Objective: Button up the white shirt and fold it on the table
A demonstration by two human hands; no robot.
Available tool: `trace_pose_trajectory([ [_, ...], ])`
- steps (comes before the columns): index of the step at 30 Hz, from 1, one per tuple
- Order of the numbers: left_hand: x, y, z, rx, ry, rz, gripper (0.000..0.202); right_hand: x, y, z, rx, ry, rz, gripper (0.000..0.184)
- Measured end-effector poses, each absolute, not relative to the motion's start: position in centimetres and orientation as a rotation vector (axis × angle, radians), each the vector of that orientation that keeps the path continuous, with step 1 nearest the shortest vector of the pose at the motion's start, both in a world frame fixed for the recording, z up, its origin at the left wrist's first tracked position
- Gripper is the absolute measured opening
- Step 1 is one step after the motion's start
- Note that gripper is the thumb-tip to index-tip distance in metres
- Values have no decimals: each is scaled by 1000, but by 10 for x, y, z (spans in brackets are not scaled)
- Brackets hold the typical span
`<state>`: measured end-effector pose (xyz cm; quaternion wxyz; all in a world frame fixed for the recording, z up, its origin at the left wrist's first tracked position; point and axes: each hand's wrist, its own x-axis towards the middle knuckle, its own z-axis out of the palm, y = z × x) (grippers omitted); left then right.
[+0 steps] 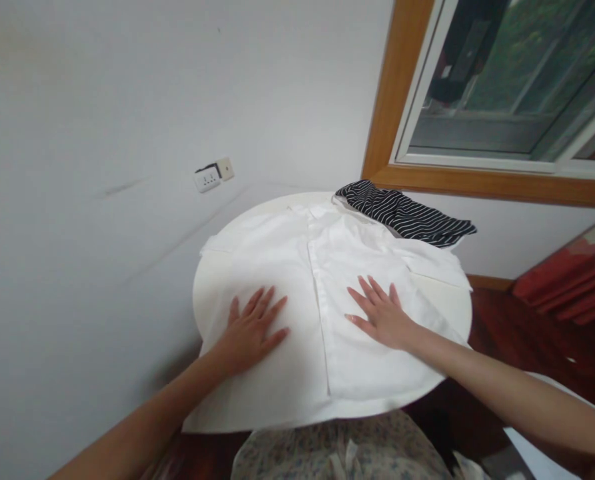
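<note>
A white button-front shirt [297, 267] lies spread face up over a round white table [204, 293]. My left hand [252, 330] lies flat on the shirt's left panel, fingers stretched out and apart. My right hand [382, 313] rests flat on the right panel, fingers spread too. Neither hand holds anything. The button placket runs down between the two hands. The shirt's lower hem hangs over the table's near edge.
A black-and-white striped garment [407, 213] lies at the table's far right edge. A wall socket [208, 177] sits on the white wall behind. A wood-framed window [477, 173] is at upper right, dark wooden floor [527, 333] below it.
</note>
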<state>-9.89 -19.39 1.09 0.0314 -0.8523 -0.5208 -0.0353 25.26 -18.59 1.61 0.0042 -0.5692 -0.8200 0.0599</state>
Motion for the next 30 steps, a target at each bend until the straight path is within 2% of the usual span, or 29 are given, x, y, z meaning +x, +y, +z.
trace_pose_trajectory([
  [3, -90, -201, 22, -2587, -1590, -198, 59, 249, -192, 32, -1805, -2628, 224, 77],
  [6, -65, -176, 38, -2584, -1439, -408, 43, 229, -172, 56, -1766, -2679, 153, 61],
  [9, -36, -137, 38, -2599, -1344, -569, 42, 201, -141, 65, -1611, -2636, 0, 50],
  [13, -23, -111, 13, -2590, -1552, -401, 56, 189, -118, 44, -1619, -2574, 31, 61],
  [18, -56, -125, 3, -2579, -1663, -275, 59, 223, -127, 20, -1821, -2471, 147, 73],
  [24, -86, -157, 9, -2435, -1858, -155, 63, 256, -165, 13, -1976, -2393, 129, 73],
  [30, -88, -200, 7, -2424, -1791, -157, 65, 268, -203, 13, -1981, -2431, 104, 75],
])
